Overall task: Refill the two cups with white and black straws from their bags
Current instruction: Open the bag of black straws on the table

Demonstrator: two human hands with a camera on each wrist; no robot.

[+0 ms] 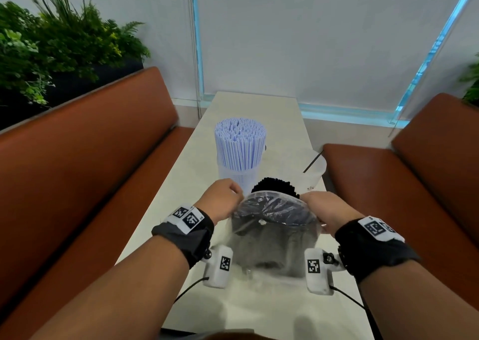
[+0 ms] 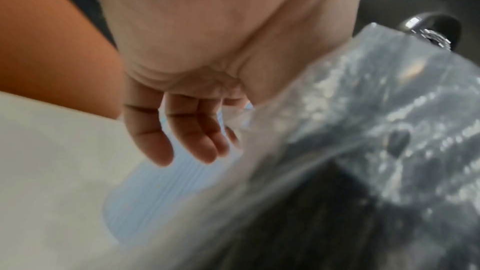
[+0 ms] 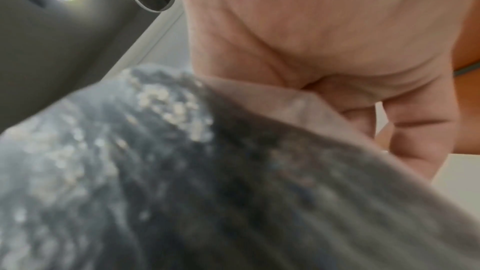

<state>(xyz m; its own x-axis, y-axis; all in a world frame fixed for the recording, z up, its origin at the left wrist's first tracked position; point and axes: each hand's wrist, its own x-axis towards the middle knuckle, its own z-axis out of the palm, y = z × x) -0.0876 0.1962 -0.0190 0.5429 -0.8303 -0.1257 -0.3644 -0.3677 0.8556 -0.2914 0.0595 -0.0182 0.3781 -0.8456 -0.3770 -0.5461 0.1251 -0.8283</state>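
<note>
A clear bag of black straws [image 1: 272, 225] stands upright on the table between my hands, and black straw ends [image 1: 276, 187] poke out of its open top. My left hand [image 1: 224, 197] pinches the bag's left edge; my right hand [image 1: 324, 207] grips its right edge. In the left wrist view the bag [image 2: 363, 130] runs from thumb and forefinger while the other fingers [image 2: 192, 130] hang curled. The right wrist view shows the bag's fold [image 3: 298, 100] held under the palm. Behind stands a clear cup [image 1: 234, 176] packed with white straws [image 1: 239, 145]. A second clear cup [image 1: 315, 174] at right holds one black straw [image 1: 313, 161].
The narrow pale table [image 1: 259, 111] runs away from me between two brown bench seats [image 1: 90, 158] [image 1: 414, 184]. Plants [image 1: 51, 49] stand behind the left bench. A blinded window [image 1: 311, 41] closes the far end.
</note>
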